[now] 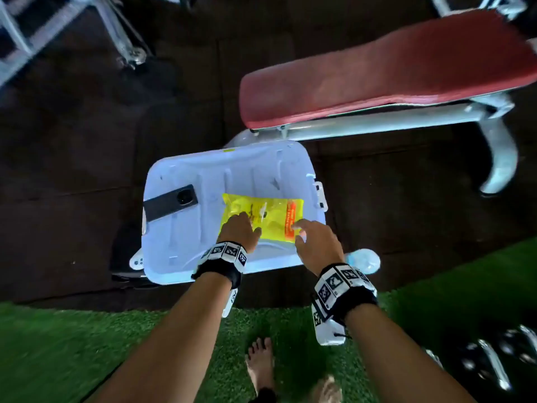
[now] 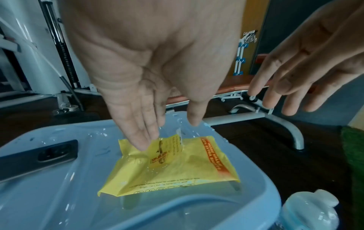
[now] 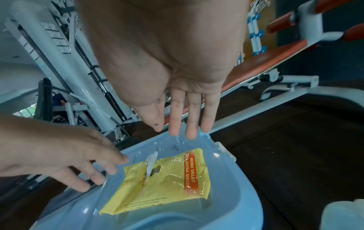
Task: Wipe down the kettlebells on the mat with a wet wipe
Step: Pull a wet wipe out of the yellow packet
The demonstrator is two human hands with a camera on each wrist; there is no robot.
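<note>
A yellow wet-wipe pack (image 1: 261, 219) with an orange stripe lies flat on a white bin lid (image 1: 186, 228). Its label flap (image 2: 169, 149) stands up and a white wipe tip (image 3: 151, 160) pokes out of the opening. My left hand (image 1: 244, 219) has straight fingers, and the fingertips (image 2: 143, 144) touch the pack beside the flap. My right hand (image 1: 299, 228) hovers over the pack's right end with fingers spread and holds nothing. Dark weights with shiny handles (image 1: 491, 362), blurred, lie on the green mat at the bottom right.
A black phone (image 1: 171, 205) lies on the lid's left side. A clear bottle (image 1: 363, 260) stands by the lid's near right corner. A red padded bench (image 1: 377, 71) on a white frame is behind. Green turf (image 1: 87, 350) and my bare foot (image 1: 258, 362) are below.
</note>
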